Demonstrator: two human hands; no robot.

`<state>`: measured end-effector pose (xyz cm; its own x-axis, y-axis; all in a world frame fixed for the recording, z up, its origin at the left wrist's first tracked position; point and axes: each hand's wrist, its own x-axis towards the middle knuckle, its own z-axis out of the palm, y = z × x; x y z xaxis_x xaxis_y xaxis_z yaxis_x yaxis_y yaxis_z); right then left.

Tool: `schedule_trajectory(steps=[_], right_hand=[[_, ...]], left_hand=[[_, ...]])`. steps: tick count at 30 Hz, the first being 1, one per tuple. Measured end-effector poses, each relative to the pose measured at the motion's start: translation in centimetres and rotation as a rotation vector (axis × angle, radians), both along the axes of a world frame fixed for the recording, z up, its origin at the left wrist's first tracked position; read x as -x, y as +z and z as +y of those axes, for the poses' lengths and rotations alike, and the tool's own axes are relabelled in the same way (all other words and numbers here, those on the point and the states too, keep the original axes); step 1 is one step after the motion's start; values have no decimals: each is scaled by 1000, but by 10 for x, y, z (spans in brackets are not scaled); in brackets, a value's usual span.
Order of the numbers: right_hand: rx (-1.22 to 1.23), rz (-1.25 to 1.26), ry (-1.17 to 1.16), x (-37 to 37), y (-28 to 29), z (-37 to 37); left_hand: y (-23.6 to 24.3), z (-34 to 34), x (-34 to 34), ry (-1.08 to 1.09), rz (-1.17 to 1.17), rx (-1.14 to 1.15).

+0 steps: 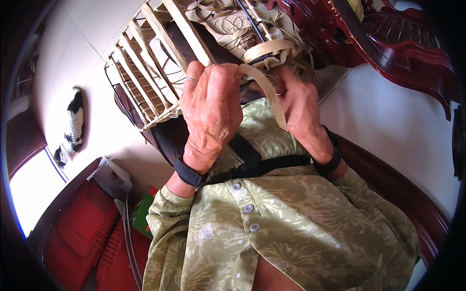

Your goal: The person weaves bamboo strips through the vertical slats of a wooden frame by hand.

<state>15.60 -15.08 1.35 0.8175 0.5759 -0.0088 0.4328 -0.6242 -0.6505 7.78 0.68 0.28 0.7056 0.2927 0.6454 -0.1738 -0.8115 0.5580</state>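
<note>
Tan strip (266,85) arches to the right of the slatted frame (189,34), its lower end hanging beside our right hand (301,104). We have our left hand (213,99) closed at the frame's near edge, thumb and forefinger pinching the strip's upper end. Farther right of the frame, our right fingers curl, partly hidden; we cannot tell how far they close or what they hold. We see twine (244,38) right of the frame, and a black-and-white animal (73,123) well to its left.
</note>
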Motion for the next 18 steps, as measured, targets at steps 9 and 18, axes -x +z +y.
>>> schedule_trajectory(steps=[9,18], right_hand=[[-202,230,38,2,-35,-14],[533,75,104,-35,-126,-146]], left_hand=[[4,-4,0,50,30,76],[5,-4,-2,46,93,177]])
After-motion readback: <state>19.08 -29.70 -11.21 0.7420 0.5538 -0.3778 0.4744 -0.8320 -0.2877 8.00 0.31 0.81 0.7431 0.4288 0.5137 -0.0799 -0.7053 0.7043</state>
